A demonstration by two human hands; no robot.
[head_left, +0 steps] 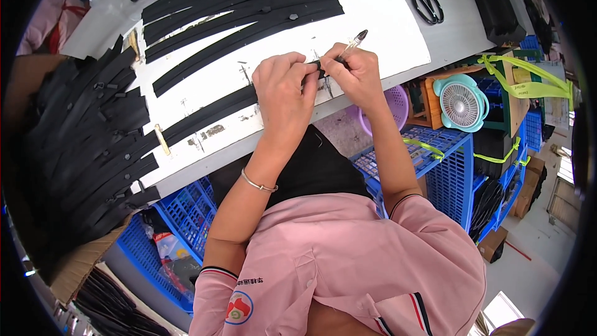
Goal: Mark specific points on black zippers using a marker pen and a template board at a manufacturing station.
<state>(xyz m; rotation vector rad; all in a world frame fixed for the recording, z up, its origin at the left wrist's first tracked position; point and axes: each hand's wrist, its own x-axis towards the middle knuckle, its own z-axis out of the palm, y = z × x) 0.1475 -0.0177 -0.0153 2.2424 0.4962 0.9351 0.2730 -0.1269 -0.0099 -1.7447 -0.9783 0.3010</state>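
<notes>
A long black fabric strip (217, 109) lies along the near side of the white work board (398, 37). My left hand (283, 90) is closed, its thumb and fingers pinching this strip near its right end. Close beside it, my right hand (357, 78) is closed round a clear-barrelled pen (355, 43), whose dark end points up and away. The right fingertips also meet at the strip's end; the pen's lower end is hidden by the fingers. More black strips (249, 20), some with small grey round pieces on them, are laid side by side further back.
A large heap of black strips (81, 124) is at the left. Black-handled scissors (428, 5) rest on the grey table at the back right. Below the table edge are blue plastic crates (451, 174), a purple basket (396, 109) and a small turquoise fan (461, 103).
</notes>
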